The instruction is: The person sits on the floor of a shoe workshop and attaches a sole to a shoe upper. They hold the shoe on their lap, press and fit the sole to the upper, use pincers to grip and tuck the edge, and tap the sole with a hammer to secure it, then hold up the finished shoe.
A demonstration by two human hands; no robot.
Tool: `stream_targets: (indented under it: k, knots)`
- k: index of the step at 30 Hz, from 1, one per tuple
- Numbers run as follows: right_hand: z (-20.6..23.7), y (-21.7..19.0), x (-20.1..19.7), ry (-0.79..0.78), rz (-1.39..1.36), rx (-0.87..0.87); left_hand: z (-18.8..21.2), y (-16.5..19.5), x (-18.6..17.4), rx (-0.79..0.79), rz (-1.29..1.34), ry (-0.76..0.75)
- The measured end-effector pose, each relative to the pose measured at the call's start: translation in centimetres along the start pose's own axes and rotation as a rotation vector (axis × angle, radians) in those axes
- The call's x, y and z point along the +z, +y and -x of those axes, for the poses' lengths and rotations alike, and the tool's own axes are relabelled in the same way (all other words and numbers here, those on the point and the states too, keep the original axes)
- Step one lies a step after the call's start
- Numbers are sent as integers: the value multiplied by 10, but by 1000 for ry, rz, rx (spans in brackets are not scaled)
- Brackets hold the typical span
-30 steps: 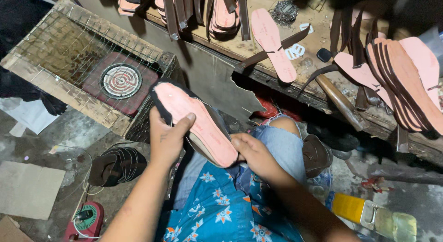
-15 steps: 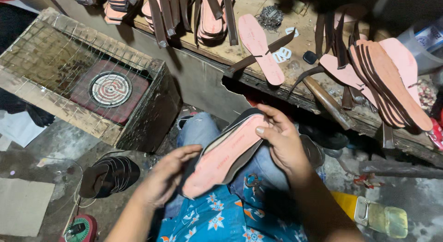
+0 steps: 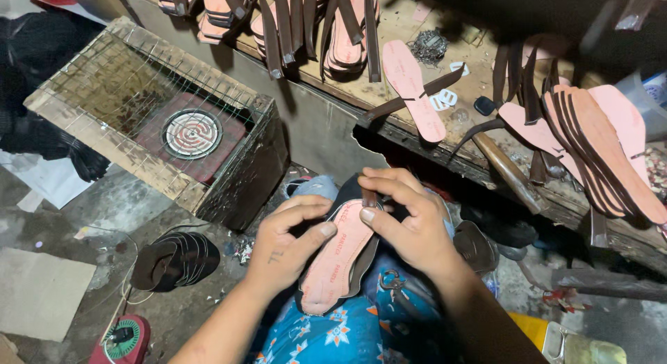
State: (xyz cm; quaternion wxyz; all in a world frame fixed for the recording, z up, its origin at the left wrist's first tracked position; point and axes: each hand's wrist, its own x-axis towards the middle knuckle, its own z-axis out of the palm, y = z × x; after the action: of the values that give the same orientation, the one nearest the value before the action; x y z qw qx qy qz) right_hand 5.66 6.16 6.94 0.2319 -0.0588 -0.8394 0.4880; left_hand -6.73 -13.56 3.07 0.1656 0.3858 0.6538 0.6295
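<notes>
while both hands — left (image 3: 288,242), right (image 3: 410,221) — grip a pink insole (image 3: 338,263) over the lap, wire-topped heater box (image 3: 167,131) beside

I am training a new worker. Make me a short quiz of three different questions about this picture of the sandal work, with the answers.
1. True or false: both hands touch the pink insole on the person's lap.
2. What lies inside the wire-covered wooden box? A) a round coil heater B) a hammer C) a stack of insoles
3. Fill in: a pile of dark soles lies on the ____ below the box.

Key:
1. True. The left hand holds its side and the right hand presses its upper end, where a brown strap meets it.
2. A, the round coil heater.
3. floor
</notes>
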Motion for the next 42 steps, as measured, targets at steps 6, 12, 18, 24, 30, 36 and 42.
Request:
stream_targets:
  k: [6,12,18,24,30,36,42]
  knots:
    - [-8,-8,-5,-85,77,-79,3,14,0,21,-146,198]
    - [-10,-6,-1,-59,95,-64,-1,26,-8,215,-246,99]
    - [-10,-3,3,2,103,-97,4,9,-10,116,-218,94]
    - [-7,-8,19,169,314,-138,5,6,-4,-39,-156,86]
    - [-12,-24,16,94,244,-96,-18,17,-6,-83,17,-188]
    - [-11,-39,3,7,231,-234,-23,25,4,-104,38,-203]
    - [-8,-44,6,53,223,-119,-20,40,12,-120,14,-173]
